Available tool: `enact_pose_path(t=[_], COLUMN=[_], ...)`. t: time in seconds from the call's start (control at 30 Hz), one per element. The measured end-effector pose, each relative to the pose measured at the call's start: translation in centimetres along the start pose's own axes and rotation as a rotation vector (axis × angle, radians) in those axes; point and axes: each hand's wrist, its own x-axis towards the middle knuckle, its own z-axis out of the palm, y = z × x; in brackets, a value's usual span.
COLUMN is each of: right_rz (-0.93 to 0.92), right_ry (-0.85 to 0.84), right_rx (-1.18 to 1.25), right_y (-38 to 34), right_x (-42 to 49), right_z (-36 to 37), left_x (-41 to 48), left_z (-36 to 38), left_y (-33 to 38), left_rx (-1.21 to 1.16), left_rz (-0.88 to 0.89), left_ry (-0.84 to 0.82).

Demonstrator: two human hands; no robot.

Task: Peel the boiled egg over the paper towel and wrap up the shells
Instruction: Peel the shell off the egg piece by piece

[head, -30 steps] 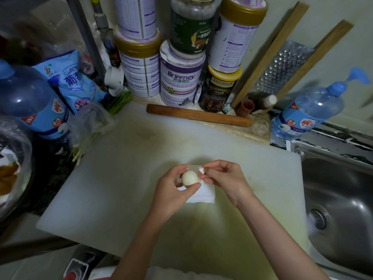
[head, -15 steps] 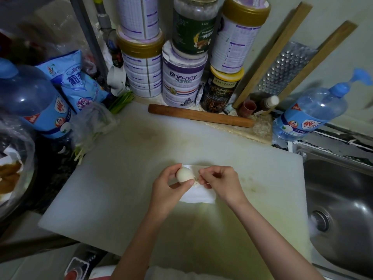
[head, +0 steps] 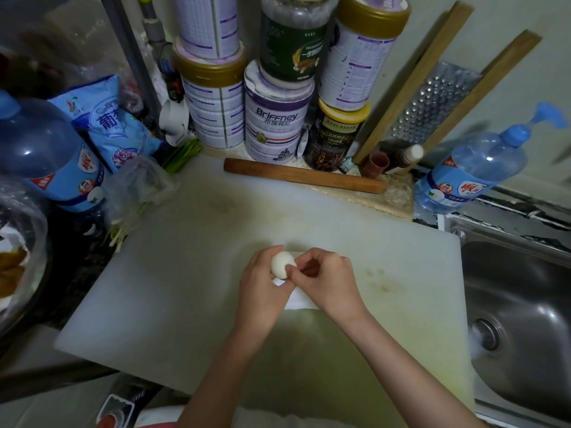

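Observation:
A pale boiled egg (head: 281, 264) is held in my left hand (head: 262, 288), fingers wrapped around its left and lower side. My right hand (head: 327, 281) is pressed against the egg's right side, thumb and fingertips pinched on its surface. Both hands hover just above a folded white paper towel (head: 301, 299) lying on the white cutting board (head: 185, 288); most of the towel is hidden under the hands. Any shell pieces on the towel are hidden.
A wooden rolling pin (head: 304, 179) lies along the board's far edge, with stacked tins (head: 272, 125) and jars behind it. Blue bottles stand far left (head: 46, 156) and right (head: 469, 171). A steel sink (head: 519, 304) adjoins the board's right side. A plastic bag of greens (head: 139, 186) sits left.
My right hand, first holding a white shell piece beside the egg, came down and back onto the egg. Both hands shifted slightly left over the towel.

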Motion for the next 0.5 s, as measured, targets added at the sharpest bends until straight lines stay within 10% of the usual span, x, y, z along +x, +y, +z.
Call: enact_pose_path(t=[0.5], right_rz=[-0.002], right_ry=[0.035], right_rx=[-0.101], right_y=[-0.30], right_x=[-0.19], right_z=[0.17], left_x=[-0.35], left_z=[0.37], left_y=[0.46], left_rx=[0.126], left_rz=[0.027], left_ry=[0.050])
